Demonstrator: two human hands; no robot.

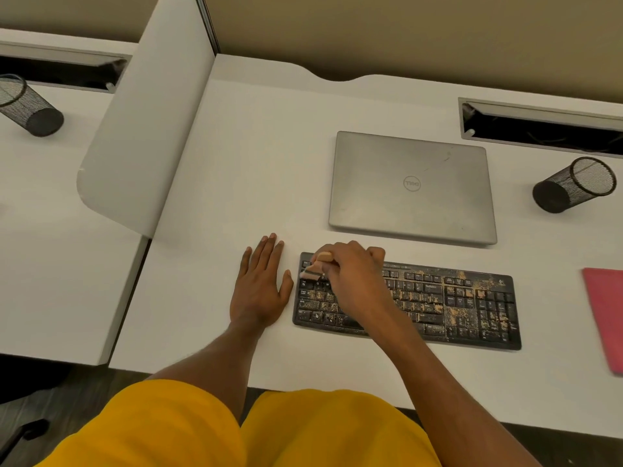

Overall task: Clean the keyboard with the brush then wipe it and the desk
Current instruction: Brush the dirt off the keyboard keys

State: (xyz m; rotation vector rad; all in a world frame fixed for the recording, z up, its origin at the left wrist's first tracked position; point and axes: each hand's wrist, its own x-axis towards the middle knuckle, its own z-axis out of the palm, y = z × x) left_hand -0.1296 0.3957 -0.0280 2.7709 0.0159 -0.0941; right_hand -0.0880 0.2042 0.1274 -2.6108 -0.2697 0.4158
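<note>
A black keyboard (448, 305) lies on the white desk (242, 170), strewn with tan crumbs, thickest toward its right half. My right hand (354, 274) grips a small wooden-handled brush (317, 264), its bristles down on the keyboard's upper left keys. My left hand (259, 288) rests flat on the desk just left of the keyboard, fingers straight. A pink cloth (606, 315) lies at the desk's right edge.
A shut grey laptop (411, 187) sits behind the keyboard. A black mesh pen cup (573, 185) lies on its side at the right, below a cable slot (539, 126). A white divider panel (145, 129) borders the left, with another mesh cup (27, 106) beyond.
</note>
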